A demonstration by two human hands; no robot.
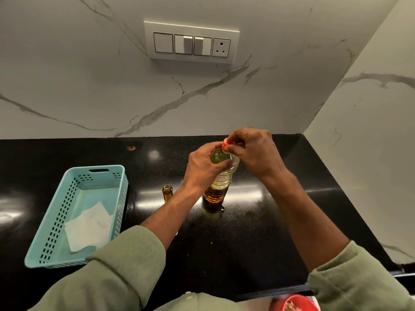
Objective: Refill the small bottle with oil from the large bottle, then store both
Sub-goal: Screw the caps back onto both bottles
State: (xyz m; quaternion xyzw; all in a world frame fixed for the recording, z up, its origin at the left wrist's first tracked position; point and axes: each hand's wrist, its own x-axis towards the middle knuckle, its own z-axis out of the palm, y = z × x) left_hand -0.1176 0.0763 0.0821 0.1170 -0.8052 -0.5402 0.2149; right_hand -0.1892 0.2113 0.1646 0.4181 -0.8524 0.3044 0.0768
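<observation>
Oil bottle (221,182) stood upright on the black surface (258,232), my left hand (203,168) clamped round its shoulder to steady it while my right hand (251,149) pinched the red cap (226,145) at its neck, the small bottle (167,193) open just beside.

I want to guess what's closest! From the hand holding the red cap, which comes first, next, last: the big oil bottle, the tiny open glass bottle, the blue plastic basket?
From the right hand:
1. Large clear plastic oil bottle, right below it.
2. Small open glass bottle, farther left.
3. Light blue perforated plastic basket, far left.
</observation>
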